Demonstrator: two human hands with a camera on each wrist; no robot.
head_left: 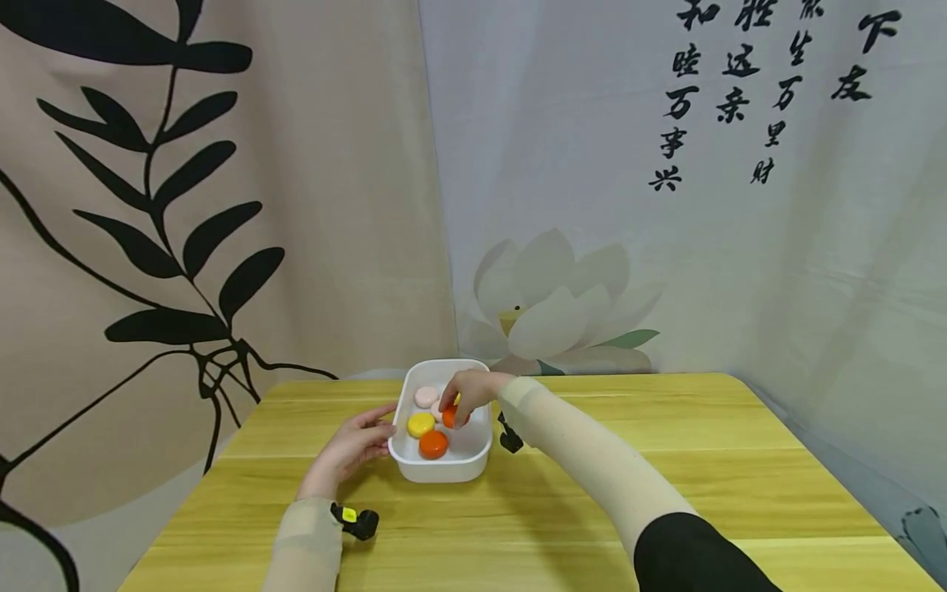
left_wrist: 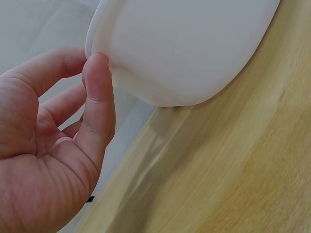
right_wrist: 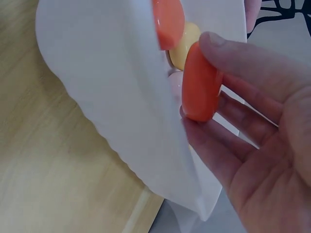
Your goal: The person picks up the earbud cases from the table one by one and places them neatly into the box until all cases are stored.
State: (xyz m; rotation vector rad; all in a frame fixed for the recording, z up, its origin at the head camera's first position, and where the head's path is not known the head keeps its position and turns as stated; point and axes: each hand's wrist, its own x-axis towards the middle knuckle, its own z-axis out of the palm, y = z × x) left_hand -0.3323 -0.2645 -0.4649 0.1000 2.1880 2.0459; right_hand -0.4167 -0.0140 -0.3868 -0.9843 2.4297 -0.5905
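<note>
My right hand [head_left: 472, 393] reaches over the white plastic box [head_left: 444, 473]. Between thumb and fingers it pinches a smooth, glossy orange disc with rounded edges [right_wrist: 200, 85], held on edge inside the box rim. A second orange disc [head_left: 433, 445] lies at the box's near end, beside a yellow disc [head_left: 422, 425]. Farther back is a pale pink disc [head_left: 426, 397]; another pink one [right_wrist: 176, 82] is partly hidden behind the held disc. At the box's left side my left hand [head_left: 355, 444] holds the rim with thumb and index finger, other fingers loosely curled.
The box stands on a yellow wood-grain table [head_left: 592, 493], near its far edge. Behind it hangs a pale curtain [head_left: 355, 205] printed with dark leaves, a lotus and writing. A black wrist camera [head_left: 358, 522] sits on the left wrist, another [head_left: 510, 436] on the right.
</note>
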